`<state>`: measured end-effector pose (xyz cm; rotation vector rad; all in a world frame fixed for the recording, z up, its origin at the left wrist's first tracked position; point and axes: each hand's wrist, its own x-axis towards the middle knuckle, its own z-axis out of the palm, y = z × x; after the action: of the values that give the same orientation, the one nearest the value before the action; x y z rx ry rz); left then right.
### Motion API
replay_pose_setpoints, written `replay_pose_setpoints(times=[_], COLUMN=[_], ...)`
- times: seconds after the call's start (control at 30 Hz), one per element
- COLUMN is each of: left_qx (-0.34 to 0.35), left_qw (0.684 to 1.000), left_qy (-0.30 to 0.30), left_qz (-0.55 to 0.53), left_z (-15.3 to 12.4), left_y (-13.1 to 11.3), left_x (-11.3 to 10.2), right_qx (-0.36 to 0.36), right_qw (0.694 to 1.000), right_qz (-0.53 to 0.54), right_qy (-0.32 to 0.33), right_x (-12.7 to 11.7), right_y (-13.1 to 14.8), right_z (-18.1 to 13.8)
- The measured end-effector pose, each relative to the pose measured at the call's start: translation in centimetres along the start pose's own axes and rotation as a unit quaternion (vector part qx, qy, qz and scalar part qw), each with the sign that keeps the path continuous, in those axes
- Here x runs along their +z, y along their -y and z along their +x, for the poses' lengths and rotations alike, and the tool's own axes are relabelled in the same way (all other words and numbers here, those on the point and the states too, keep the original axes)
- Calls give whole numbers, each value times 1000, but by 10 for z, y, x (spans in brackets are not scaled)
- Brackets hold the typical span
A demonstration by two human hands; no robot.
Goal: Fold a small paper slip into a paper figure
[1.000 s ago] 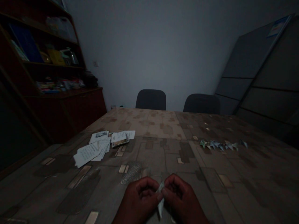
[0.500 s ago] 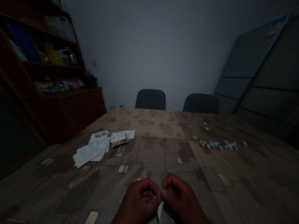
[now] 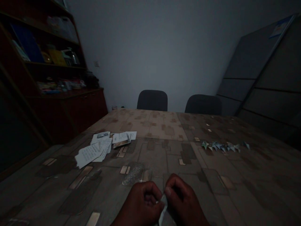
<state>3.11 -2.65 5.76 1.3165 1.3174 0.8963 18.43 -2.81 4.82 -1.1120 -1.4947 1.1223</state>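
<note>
Both hands (image 3: 162, 205) still pinch the folded paper (image 3: 163, 209).

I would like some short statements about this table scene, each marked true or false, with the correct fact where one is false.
1. Both hands pinch one small folded paper piece. True.
2. The left hand rests flat on the loose papers. False: it is at the near edge, apart from them.
3. A row of small folded paper shapes lies to the right on the table. True.
4. Three chairs stand behind the table. False: two chairs are visible.
5. The right hand is open and empty. False: its fingers grip the paper.
</note>
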Motion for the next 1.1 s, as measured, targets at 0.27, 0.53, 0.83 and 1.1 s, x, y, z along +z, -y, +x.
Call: replay_pose_setpoints(times=[0.27,0.53,0.83,1.1], left_qx=[-17,-49,-50,-10], left_qw=[1000,998,980,963], left_qy=[18,11,16,31], left_qz=[-17,-39,-193,-267], left_z=[0,8,5,7], left_y=[3,2,-19,-1], left_x=[-1,-2,-18,-17], right_qx=[-18,-8,77,79], right_qw=[998,998,995,991], right_qz=[-58,-64,44,98], right_qy=[18,-14,39,32], right_x=[-4,-5,2,1], right_y=[7,6,3,5], right_z=[3,-2,-1,1])
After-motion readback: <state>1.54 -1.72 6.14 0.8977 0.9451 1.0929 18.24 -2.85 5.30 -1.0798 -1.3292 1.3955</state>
